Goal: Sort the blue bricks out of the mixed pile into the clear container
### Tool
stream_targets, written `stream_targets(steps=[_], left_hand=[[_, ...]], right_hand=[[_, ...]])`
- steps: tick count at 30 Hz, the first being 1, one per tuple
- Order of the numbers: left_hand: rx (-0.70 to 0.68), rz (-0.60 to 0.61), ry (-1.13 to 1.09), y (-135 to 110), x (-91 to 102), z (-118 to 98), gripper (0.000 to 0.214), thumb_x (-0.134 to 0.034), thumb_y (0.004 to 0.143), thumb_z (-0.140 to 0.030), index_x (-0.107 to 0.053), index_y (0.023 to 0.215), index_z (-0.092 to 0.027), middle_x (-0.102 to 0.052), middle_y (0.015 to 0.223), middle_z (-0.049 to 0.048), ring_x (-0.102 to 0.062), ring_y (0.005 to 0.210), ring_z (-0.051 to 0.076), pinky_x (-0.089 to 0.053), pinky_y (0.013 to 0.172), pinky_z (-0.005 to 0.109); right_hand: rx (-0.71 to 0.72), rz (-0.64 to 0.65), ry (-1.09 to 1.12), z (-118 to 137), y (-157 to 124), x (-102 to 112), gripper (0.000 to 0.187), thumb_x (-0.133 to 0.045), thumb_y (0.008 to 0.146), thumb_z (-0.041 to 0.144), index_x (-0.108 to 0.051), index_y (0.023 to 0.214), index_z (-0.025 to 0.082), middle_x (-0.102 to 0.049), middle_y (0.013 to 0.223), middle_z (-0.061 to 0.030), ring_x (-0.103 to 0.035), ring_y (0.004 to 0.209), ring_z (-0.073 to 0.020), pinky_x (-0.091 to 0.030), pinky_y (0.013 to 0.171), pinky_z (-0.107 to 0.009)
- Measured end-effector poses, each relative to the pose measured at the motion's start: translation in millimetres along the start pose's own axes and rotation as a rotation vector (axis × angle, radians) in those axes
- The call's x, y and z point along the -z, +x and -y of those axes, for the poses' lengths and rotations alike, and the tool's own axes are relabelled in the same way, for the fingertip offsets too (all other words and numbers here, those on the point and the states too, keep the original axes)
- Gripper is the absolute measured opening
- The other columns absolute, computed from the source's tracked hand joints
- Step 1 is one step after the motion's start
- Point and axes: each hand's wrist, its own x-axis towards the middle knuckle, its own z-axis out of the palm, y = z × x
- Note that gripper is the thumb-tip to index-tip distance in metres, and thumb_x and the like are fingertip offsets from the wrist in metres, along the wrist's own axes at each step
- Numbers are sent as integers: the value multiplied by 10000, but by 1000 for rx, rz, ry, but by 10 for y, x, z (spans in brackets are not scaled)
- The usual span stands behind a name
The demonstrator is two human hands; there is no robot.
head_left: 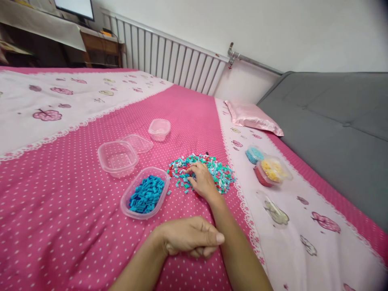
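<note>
My right hand (202, 178) reaches onto a loose pile of small plastic building bricks (222, 171), coloured teal, green, red, white and blue. Its thumb and curved fingers are apart, with the fingertips at the pile's left part. Closer to me, my left hand (194, 237) is held in a fist across my right forearm; whatever lies inside the curled fingers is hidden. To the left of the pile stands a clear plastic tub (125, 206) holding many blue bricks (148, 194). A few bricks lie loose between this tub and the pile.
Two clear tubs (118, 161) (159, 128) and a lid (139, 143) lie farther left. On the right are containers of light blue bricks (254, 154), yellow bricks (272, 169) and red contents (262, 177), near a clear lid (274, 208). A pink pillow (253, 117) rests by the grey headboard (333, 121).
</note>
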Motion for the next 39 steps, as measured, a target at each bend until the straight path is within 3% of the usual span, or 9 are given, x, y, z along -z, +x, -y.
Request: stream_targets(steps=[7,21,27,34,39], left_hand=[[4,-2,1,-5,-2,-7,468,-543,792,-566,-447,555,-174,-324,433,-72,-217,387,60,-102,414,276],[-1,-2,-5,0,-7,-3,469,-540,796,-562,-447,555,-171,-319,423,-76,-212,387,61,-99,419,280],[1,-2,-11,2,-4,-8,475,-547,784,-575,-445,554,-172,-320,420,-77,-210,384,59,-96,416,281],[-21,-1,-49,1,6,17,470,-546,792,-563,-436,553,-174,-286,408,-81,-175,375,55,-67,411,283],[-55,-110,-166,41,6,3,463,-552,788,-550,-431,559,-166,-287,431,-84,-150,360,34,-42,384,251]], right_hand=[[12,69,-82,38,7,47,223,-646,779,177,-675,1000,182,-606,982,-71,-477,966,-214,-396,895,-359],[7,20,-23,68,23,21,93,-570,807,107,-636,809,173,-639,899,-54,-546,907,-181,-404,866,-322],[-48,-1,94,125,22,33,167,-497,848,105,-625,908,195,-662,883,-24,-592,838,-156,-433,794,-277],[21,146,35,118,18,35,283,-553,801,60,-676,1019,193,-669,970,-59,-603,922,-168,-444,856,-291],[18,135,54,133,11,29,258,-571,782,53,-677,972,193,-669,942,-50,-603,887,-162,-450,845,-297]])
